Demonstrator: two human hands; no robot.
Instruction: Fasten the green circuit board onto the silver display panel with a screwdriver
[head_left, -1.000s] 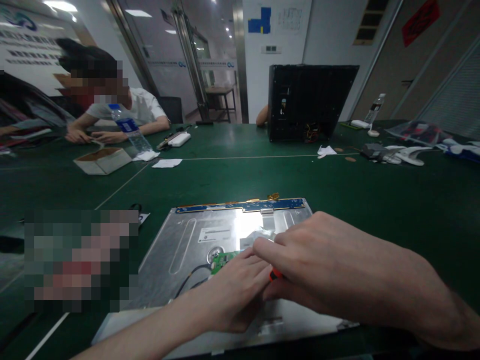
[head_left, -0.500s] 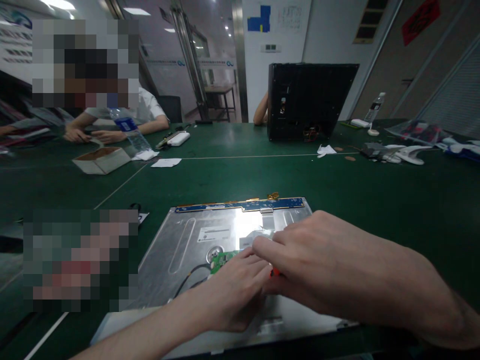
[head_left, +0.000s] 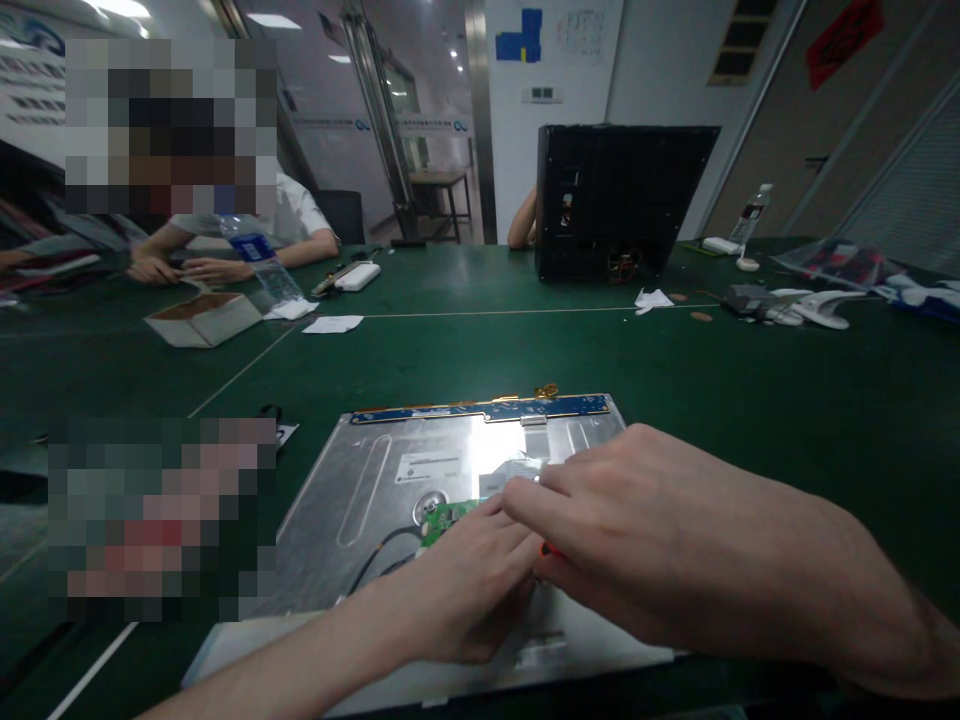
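Note:
A silver metal panel [head_left: 375, 470] lies on the green table, with a blue circuit strip [head_left: 480, 409] along its far edge. Near its middle is a small green circuit board [head_left: 442, 520] with dark cables, partly covered by my left hand [head_left: 480, 580]. The left fingers point toward the right hand; their tips are hidden. My right hand [head_left: 622, 530] is curled over the board area, its fingers closed round a small red and black item [head_left: 549, 549] that is mostly hidden. Both hands touch or nearly touch each other.
Across the table [head_left: 450, 350] stand a black monitor-like case [head_left: 622, 205], an open box [head_left: 206, 320] and a tilted bottle [head_left: 259, 255]. A person sits at the far left; another's arm shows beside the case. Gloves [head_left: 810, 306] lie at the right.
The right hand has turned very slightly, and less of the red item shows between its fingers. The left hand has barely moved.

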